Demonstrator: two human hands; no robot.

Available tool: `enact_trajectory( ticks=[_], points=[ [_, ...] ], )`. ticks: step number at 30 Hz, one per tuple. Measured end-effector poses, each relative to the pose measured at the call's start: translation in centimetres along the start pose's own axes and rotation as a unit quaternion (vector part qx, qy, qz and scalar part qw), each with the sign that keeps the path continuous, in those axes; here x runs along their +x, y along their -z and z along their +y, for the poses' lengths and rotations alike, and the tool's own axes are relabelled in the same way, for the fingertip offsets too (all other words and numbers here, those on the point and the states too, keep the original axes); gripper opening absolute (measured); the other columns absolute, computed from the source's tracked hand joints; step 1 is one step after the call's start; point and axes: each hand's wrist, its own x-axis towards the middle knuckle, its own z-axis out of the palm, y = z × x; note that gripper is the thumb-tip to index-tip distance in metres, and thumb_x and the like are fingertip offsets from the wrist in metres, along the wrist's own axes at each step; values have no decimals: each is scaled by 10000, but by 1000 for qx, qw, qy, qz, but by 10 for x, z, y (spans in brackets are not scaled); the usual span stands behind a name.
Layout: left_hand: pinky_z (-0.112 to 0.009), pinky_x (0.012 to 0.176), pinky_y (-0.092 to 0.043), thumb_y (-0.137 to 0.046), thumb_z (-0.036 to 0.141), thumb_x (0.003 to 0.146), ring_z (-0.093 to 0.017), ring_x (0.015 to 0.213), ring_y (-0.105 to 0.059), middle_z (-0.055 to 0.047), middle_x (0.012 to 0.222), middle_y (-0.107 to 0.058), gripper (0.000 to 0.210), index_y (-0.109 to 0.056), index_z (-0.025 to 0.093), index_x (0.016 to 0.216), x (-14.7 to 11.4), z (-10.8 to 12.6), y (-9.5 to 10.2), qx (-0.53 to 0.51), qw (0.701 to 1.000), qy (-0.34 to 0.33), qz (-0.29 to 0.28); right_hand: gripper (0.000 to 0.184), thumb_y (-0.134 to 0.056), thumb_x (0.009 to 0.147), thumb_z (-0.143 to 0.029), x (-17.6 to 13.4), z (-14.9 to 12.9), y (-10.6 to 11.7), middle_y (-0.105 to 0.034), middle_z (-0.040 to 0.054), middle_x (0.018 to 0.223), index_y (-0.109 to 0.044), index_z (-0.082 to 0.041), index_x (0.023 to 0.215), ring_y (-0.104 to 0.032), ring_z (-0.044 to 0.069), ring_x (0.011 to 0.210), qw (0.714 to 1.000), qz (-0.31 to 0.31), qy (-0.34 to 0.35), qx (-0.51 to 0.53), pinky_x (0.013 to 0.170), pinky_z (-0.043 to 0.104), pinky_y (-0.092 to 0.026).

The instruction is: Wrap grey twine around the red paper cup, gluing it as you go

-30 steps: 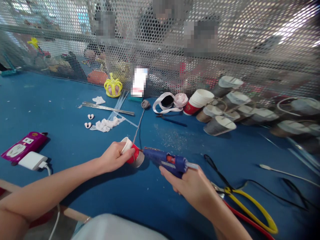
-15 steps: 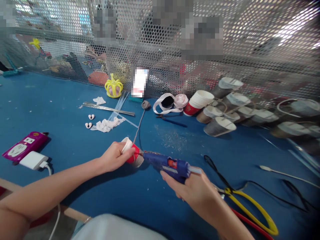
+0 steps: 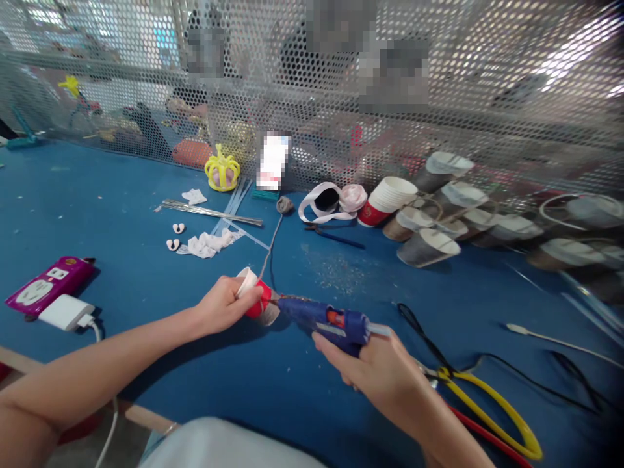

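My left hand (image 3: pixel 220 307) grips the cup (image 3: pixel 264 308) (yarn (image 3: pixel 273 242) leading to it); my right hand (image 3: pixel 373 365) clasps the glue gun (image 3: pixel 314 320)

The left grip (image 3: pixel 221 305) is covering much of the red paper cup (image 3: pixel 266 292), and the right grip (image 3: pixel 373 361) is hiding the handle of the glue gun (image 3: pixel 316 318)! Its nozzle tip (image 3: pixel 273 302) is looking too small to call touching or apart. Pixel blocks are masking the phone (image 3: pixel 274 159) and the people (image 3: pixel 397 75) behind the mesh (image 3: pixel 146 71). The right forearm (image 3: pixel 439 416) is blocking part of the scissors (image 3: pixel 507 413); the white cable (image 3: pixel 110 426) is running off the bottom edge, and the far-right cups (image 3: pixel 565 252) are blurring.
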Motion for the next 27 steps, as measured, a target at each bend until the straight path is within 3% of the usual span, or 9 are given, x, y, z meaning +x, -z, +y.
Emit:
enact_trajectory(
  ticks=[4,8,17,20,23,27],
  points=[
    [-185,494,-329,-376,340,847,-75,518,-403,13,566,-486,383,-576,89,639,0,-2,0,47,998,-30,-8,252,-497,687,-391,3,-2,0,-407,-63,332,-516,-190,535,-387,85,297,999,6,-44,10,319,196,-310],
    [-192,480,-281,-373,307,838,-67,508,-349,30,541,-400,373,-459,114,531,0,1,0,73,996,-43,-3,267,-505,690,-378,6,-4,0,-410,-57,332,-536,-179,514,-393,84,308,999,12,-45,24,335,196,-330],
    [-201,506,-274,-367,284,843,-63,511,-329,37,544,-374,381,-343,138,491,-1,3,-1,71,994,-79,-4,269,-549,686,-399,12,0,0,-451,-48,335,-525,-175,539,-423,90,306,994,-8,-67,82,342,200,-364],
    [-209,518,-279,-360,296,844,-71,523,-332,32,548,-371,388,-334,142,489,0,2,-2,60,996,-72,5,241,-569,684,-400,14,7,3,-455,-58,361,-539,-167,629,-431,95,327,990,-22,-59,126,368,214,-385],
    [-216,522,-283,-351,320,847,-77,528,-336,27,551,-376,392,-350,142,498,0,1,-2,41,997,-58,8,239,-591,683,-380,20,17,9,-500,-48,454,-548,-151,733,-461,99,405,985,21,-33,171,413,221,-395],
    [-224,534,-291,-342,331,852,-82,541,-344,20,566,-393,394,-370,138,510,0,1,-2,24,998,-64,16,274,-598,685,-386,34,28,23,-620,38,685,-584,-126,771,-508,107,541,981,91,-38,169,489,224,-408]
  ],
)
